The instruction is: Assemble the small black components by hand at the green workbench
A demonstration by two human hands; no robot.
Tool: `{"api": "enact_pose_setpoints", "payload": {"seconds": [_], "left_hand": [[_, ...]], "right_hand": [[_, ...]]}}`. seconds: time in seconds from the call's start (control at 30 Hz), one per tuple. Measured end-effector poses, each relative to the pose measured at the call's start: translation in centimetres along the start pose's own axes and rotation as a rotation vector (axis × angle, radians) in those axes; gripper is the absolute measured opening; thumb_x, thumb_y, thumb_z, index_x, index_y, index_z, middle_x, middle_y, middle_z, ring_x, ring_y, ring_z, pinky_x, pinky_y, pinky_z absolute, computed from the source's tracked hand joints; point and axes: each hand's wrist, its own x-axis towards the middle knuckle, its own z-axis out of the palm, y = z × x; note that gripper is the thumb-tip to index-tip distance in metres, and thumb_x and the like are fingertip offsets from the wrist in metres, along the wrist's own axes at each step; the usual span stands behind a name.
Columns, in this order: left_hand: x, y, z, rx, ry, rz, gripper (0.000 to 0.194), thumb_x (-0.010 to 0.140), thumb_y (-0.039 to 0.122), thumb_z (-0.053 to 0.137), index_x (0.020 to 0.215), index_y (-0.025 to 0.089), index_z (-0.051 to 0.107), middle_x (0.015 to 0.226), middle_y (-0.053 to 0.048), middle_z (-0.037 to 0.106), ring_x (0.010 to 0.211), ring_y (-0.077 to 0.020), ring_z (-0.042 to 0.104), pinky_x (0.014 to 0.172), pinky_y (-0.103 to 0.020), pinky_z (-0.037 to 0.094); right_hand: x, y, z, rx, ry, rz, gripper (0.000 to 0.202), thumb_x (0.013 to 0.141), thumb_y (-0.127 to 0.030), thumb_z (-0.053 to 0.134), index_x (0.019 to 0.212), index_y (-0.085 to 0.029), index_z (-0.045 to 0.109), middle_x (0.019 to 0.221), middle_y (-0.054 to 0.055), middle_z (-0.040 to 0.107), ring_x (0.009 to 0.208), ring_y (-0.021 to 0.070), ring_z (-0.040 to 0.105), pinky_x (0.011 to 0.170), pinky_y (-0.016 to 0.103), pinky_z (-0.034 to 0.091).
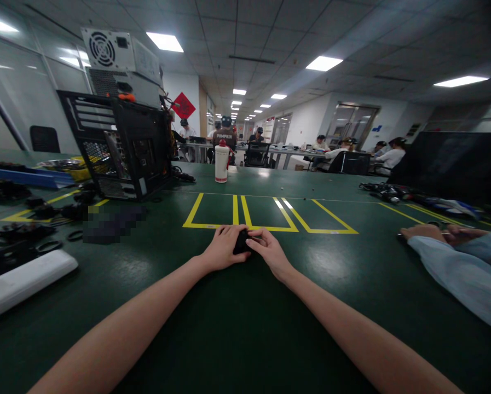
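Between my two hands, low over the green table (159,328), is a small black rounded object (242,242); most of it is covered, so its kind does not show. My left hand (225,246) curls round its left side, thumb at the near edge and fingers over the far side. From the right, my right hand (270,250) pinches at it with thumb and fingertips. Yellow tape outlines (245,227) lie on the table just beyond my fingers.
An open black computer case (140,148) bearing power supply units (122,52) stands left. Nearby are a white bar-shaped object (27,282) and black parts. A white bottle (221,164) stands ahead. At right are a co-worker's hands (426,232), cables (382,191) and a dark screen (454,167).
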Motion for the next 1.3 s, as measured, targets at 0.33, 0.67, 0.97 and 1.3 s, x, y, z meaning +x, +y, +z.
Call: {"api": "enact_pose_setpoints", "payload": {"seconds": [0.33,0.67,0.97,1.3], "left_hand": [[0.02,0.18,-0.08,0.001,-0.002,-0.002,0.057,0.068,0.036,0.058,0.117,0.022,0.031,0.111,-0.006,0.048,0.105,-0.0234,0.043,0.094,-0.041,0.024],[0.03,0.12,-0.05,0.004,0.000,-0.002,0.057,0.068,0.037,0.059,0.116,0.021,0.032,0.110,-0.006,0.048,0.105,-0.0231,0.043,0.094,-0.041,0.024],[0.01,0.18,-0.16,-0.011,-0.009,-0.011,0.058,0.069,0.038,0.058,0.117,0.021,0.031,0.112,-0.006,0.047,0.106,-0.0234,0.042,0.095,-0.041,0.023],[0.00,0.21,-0.28,-0.009,-0.023,-0.020,0.056,0.070,0.039,0.056,0.118,0.022,0.031,0.112,-0.006,0.046,0.106,-0.0233,0.041,0.095,-0.041,0.023]], "right_hand": [[0.07,0.09,-0.05,-0.018,0.001,0.019,0.025,0.066,-0.021,0.059,0.090,-0.021,0.051,0.097,0.000,0.055,0.096,0.0154,0.053,0.090,0.034,0.038],[0.21,-0.12,0.04,-0.035,0.013,-0.020,0.018,0.068,-0.024,0.058,0.084,-0.020,0.051,0.091,0.000,0.057,0.092,0.0143,0.055,0.087,0.032,0.040],[0.25,0.06,0.08,-0.074,0.025,0.048,0.029,0.070,-0.025,0.056,0.097,-0.018,0.050,0.102,0.005,0.055,0.100,0.0160,0.052,0.091,0.033,0.038],[-0.01,-0.18,0.15,-0.110,0.018,0.008,0.017,0.070,-0.026,0.055,0.086,-0.021,0.051,0.091,-0.001,0.053,0.087,0.0134,0.054,0.082,0.030,0.042]]}}
